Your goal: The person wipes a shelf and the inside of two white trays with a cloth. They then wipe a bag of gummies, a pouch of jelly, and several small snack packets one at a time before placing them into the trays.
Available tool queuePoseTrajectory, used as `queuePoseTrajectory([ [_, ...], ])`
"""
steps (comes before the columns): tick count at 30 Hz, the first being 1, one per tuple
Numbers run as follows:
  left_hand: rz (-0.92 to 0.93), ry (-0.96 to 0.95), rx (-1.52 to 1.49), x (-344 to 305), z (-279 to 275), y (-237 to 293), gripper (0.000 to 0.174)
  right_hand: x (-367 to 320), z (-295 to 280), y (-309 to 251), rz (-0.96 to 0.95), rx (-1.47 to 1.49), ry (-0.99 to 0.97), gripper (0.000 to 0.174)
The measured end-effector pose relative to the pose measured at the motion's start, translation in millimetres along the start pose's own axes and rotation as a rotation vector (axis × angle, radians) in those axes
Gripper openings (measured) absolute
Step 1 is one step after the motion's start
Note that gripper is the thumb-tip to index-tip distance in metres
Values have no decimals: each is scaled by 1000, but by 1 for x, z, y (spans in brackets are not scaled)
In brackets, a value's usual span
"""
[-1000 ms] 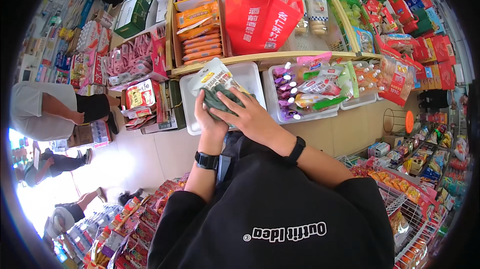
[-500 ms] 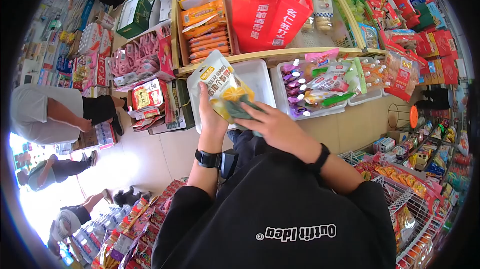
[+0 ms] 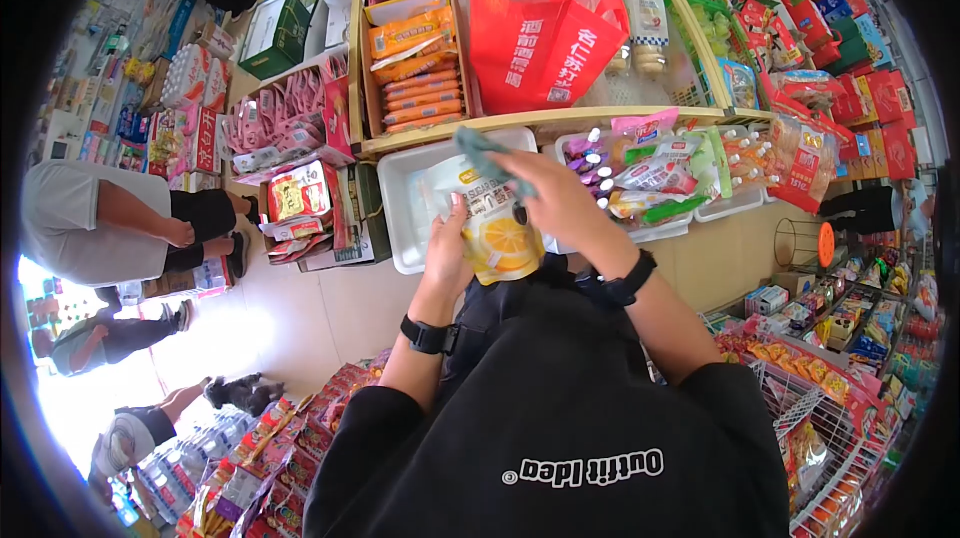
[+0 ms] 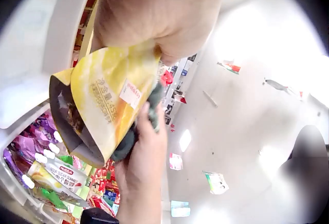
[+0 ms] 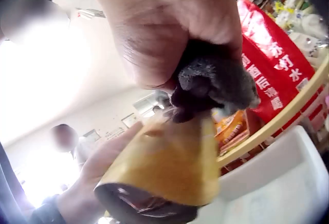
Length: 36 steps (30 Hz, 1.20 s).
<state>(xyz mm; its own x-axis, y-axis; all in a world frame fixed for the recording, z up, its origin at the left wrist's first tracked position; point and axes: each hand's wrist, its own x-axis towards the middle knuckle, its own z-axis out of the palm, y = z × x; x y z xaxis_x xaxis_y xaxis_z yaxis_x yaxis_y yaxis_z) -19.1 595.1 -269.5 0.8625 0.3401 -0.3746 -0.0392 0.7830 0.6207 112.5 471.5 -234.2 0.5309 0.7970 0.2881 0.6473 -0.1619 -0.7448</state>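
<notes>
In the head view my left hand [image 3: 447, 250] holds a stand-up snack pouch [image 3: 503, 243] by its side, thumb on the front. An orange slice is pictured on the pouch's yellow lower half. My right hand [image 3: 568, 200] grips a dark green cloth [image 3: 480, 151] at the pouch's upper part. In the left wrist view the pouch [image 4: 105, 93] is tilted, its folded base turned to the camera, with the cloth [image 4: 154, 105] bunched at its far side. The right wrist view has the cloth [image 5: 218, 82] bunched under my curled right fingers, against the pouch.
Beyond the hands is a white tray [image 3: 402, 200]. To its right stand trays of capped purple pouches [image 3: 580, 150] and candy bags [image 3: 655, 178]. A wooden-edged display [image 3: 420, 141] behind holds orange packets [image 3: 425, 103] and a red bag [image 3: 545, 48]. People [image 3: 95, 203] stand at the left.
The pouch has come nearer the body and turned so its orange-slice front shows. The cloth, in my right hand, has moved from the pouch's lower part to its top.
</notes>
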Motion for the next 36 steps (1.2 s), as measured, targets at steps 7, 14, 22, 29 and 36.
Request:
queuePoseTrajectory([
  [7,19,-51,-52,-7,5,43,43,-56,-18,46,454,150,-86,34],
  [14,-52,-66,11,-4,16,31,43,-61,-46,16,666,746,-15,33],
  [22,-121,-183,561,-2,30,29,43,-8,-91,-43,144,627,306,41],
  [29,256,-373,1081,-2,27,22,12,9,-66,-46,-101,3,-194,54],
  [36,215,-348,1316,-13,28,25,16,6,-61,-25,-11,-23,-281,37],
])
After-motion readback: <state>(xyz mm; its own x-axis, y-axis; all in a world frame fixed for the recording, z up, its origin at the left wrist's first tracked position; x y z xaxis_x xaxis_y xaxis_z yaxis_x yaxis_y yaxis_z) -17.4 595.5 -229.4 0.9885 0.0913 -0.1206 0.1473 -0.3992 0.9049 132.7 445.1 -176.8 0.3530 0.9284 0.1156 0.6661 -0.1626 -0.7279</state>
